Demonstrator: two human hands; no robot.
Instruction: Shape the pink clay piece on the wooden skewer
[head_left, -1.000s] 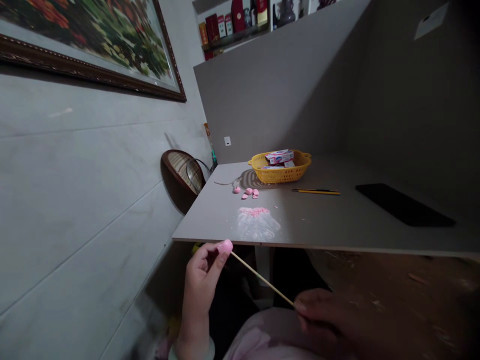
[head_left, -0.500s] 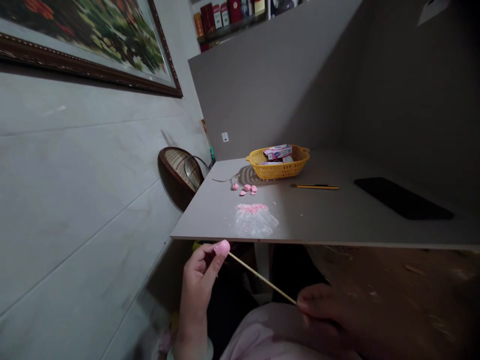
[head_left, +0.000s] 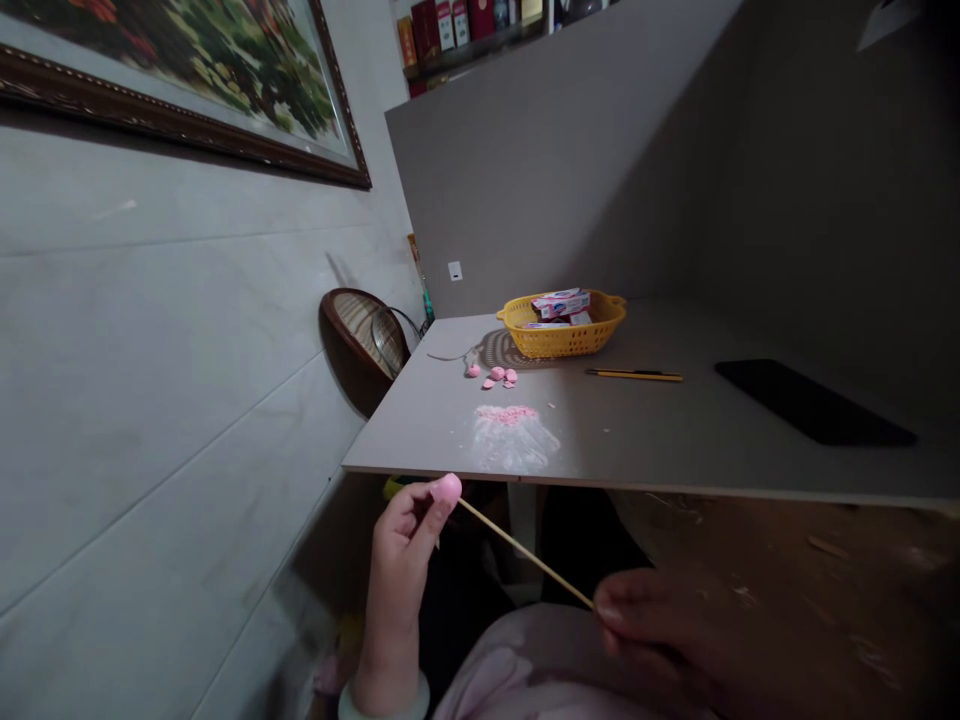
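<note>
My left hand (head_left: 411, 530) pinches a small rounded pink lump (head_left: 448, 488) between thumb and fingers, just in front of the table's near edge. From the lump a thin wooden stick (head_left: 525, 552) slopes down to the right. Its lower end is gripped in my right hand (head_left: 645, 615), which lies in shadow above my lap. Whether the stick's tip is inside the lump or only touching it, I cannot tell. On the table beyond are several pink pieces (head_left: 498, 374) and a patch of pink crumbs and white powder (head_left: 514, 440).
A yellow basket (head_left: 562, 343) with small boxes stands at the back of the grey table (head_left: 420, 430). A pencil (head_left: 634, 375) and a dark flat slab (head_left: 814, 402) lie to the right. A tiled wall (head_left: 187, 400) and a round woven basket (head_left: 364, 345) border the left.
Both hands keep their hold on the lump and stick, with hardly any movement. The view has shifted slightly.
</note>
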